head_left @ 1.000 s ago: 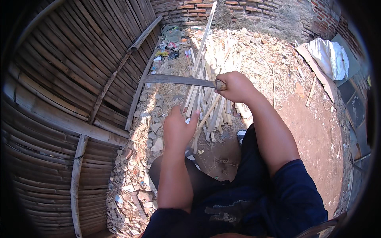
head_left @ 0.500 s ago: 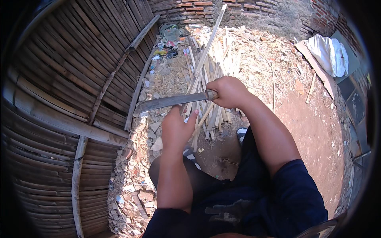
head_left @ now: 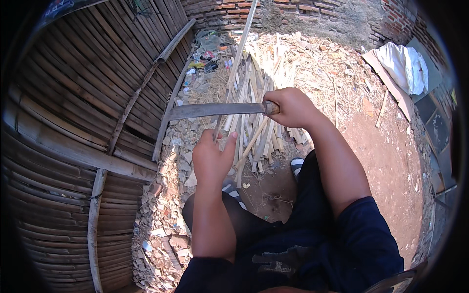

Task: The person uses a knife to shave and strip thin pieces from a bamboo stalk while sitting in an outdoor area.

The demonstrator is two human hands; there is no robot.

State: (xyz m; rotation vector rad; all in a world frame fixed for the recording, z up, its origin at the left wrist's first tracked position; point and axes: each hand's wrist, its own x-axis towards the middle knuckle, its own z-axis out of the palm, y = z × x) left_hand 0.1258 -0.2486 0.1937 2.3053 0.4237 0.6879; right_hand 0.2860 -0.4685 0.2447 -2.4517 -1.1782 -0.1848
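My right hand [head_left: 293, 108] is closed round the wooden handle of a machete [head_left: 215, 110]. Its long dark blade points left, nearly level, and crosses a long pale wooden strip [head_left: 243, 46]. The strip's lower end is in my left hand [head_left: 213, 155], with the fingers round it and the thumb up beside it. From there it slants away, past the picture's upper edge. The blade lies over the strip a little beyond my left fingers; whether the edge touches the wood I cannot tell. Behind the blade, a pile of similar strips [head_left: 264, 139] lies on the ground.
A slatted bamboo wall [head_left: 73, 122] runs along the left, and a brick wall [head_left: 312, 17] closes the far side. Rubble and litter [head_left: 171, 234] cover the ground beside the slats. At the far right lies a white sack [head_left: 403, 68]. My feet stand just below the pile.
The machete and my right hand have moved up and slightly right, and the blade is more level. The strip's far part has swung left and out past the upper edge; my left hand moved slightly left.
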